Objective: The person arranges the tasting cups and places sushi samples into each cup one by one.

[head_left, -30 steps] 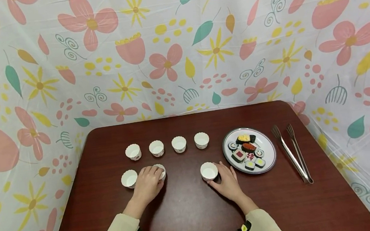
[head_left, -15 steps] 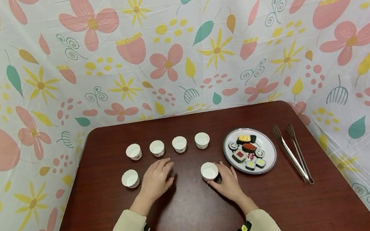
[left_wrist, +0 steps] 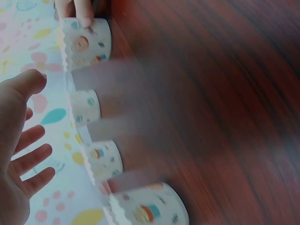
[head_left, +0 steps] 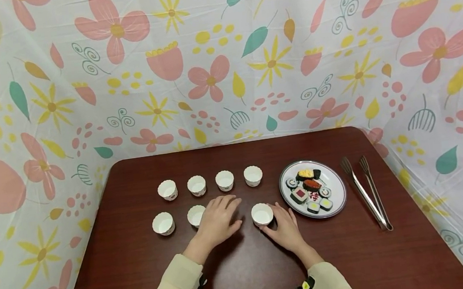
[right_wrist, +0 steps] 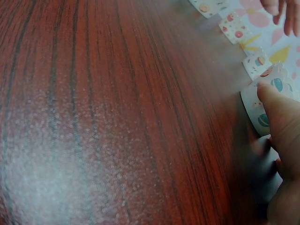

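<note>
Two rows of white paper baking cups with scalloped rims and small printed pictures stand on the table. My right hand (head_left: 284, 227) grips the front-row right baking cup (head_left: 262, 214), thumb and fingers at its sides; in the right wrist view, the thumb (right_wrist: 276, 105) presses that cup's wall. My left hand (head_left: 218, 221) hovers with spread fingers, holding nothing, just right of the front-row middle baking cup (head_left: 195, 216), which it partly hides. The left wrist view shows the same left hand (left_wrist: 21, 154) with its fingers apart. Another baking cup (head_left: 163, 224) is at the front left.
Several baking cups, the rightmost of them one baking cup (head_left: 253, 176), form the back row. To the right, a white plate (head_left: 333, 183) bears several sushi pieces (head_left: 312, 184). Metal tongs (head_left: 368, 196) lie beyond it. A patterned cloth (head_left: 222, 60) hangs behind the dark wooden table (head_left: 245, 275).
My left hand has let go of the front-row middle baking cup and moved right, toward the cup at my right hand. The right hand stays in place on its cup.
</note>
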`<action>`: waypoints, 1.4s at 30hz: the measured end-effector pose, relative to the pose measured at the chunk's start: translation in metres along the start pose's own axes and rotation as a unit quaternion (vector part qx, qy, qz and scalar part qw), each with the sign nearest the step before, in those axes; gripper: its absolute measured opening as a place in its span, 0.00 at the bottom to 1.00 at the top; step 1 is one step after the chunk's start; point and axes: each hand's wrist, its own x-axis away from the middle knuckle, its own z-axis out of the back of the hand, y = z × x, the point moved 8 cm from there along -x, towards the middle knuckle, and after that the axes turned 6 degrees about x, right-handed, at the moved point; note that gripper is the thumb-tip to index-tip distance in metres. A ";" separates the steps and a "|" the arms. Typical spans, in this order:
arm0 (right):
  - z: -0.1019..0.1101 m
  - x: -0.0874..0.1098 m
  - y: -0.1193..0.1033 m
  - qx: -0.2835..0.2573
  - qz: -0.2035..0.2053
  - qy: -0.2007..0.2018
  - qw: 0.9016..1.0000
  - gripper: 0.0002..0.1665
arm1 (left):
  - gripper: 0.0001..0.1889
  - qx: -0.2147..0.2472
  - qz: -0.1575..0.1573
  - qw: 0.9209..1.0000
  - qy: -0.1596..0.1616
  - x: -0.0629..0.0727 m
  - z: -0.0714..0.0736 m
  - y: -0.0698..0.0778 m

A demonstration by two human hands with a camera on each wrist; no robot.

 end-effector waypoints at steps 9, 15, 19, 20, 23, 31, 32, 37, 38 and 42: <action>0.000 0.000 0.000 0.001 0.002 0.002 1.000 0.41 | 0.26 0.000 -0.020 1.000 -0.012 -0.017 -0.012 0.023; 0.002 0.000 -0.001 -0.005 0.000 0.006 1.000 0.40 | 0.22 0.012 -0.039 0.999 -0.003 -0.022 -0.021 0.034; 0.002 0.000 -0.001 -0.005 0.001 0.009 1.000 0.38 | 0.22 0.011 -0.055 0.998 -0.004 -0.024 -0.027 0.043; 0.002 0.000 -0.001 -0.005 0.001 0.008 1.000 0.38 | 0.21 0.009 -0.060 0.998 -0.005 -0.025 -0.028 0.046; 0.000 0.000 0.001 -0.004 0.000 0.004 1.000 0.37 | 0.20 0.003 -0.073 0.997 -0.007 -0.024 -0.034 0.052; 0.000 0.000 0.002 -0.001 0.003 0.007 1.000 0.39 | 0.14 -0.016 -0.096 0.995 -0.013 -0.023 -0.044 0.063; 0.000 0.000 0.002 -0.002 0.003 0.006 1.000 0.39 | 0.13 -0.021 -0.096 0.995 -0.015 -0.022 -0.045 0.064; 0.000 0.000 0.001 -0.003 0.004 0.008 1.000 0.39 | 0.08 -0.034 -0.088 0.995 -0.031 -0.020 -0.051 0.063; 0.000 0.000 0.001 -0.003 0.003 0.008 1.000 0.38 | 0.07 -0.037 -0.088 0.995 -0.030 -0.019 -0.052 0.063; 0.000 0.000 0.001 -0.003 0.007 0.015 1.000 0.38 | 0.05 -0.047 -0.095 0.994 -0.013 -0.018 -0.052 0.064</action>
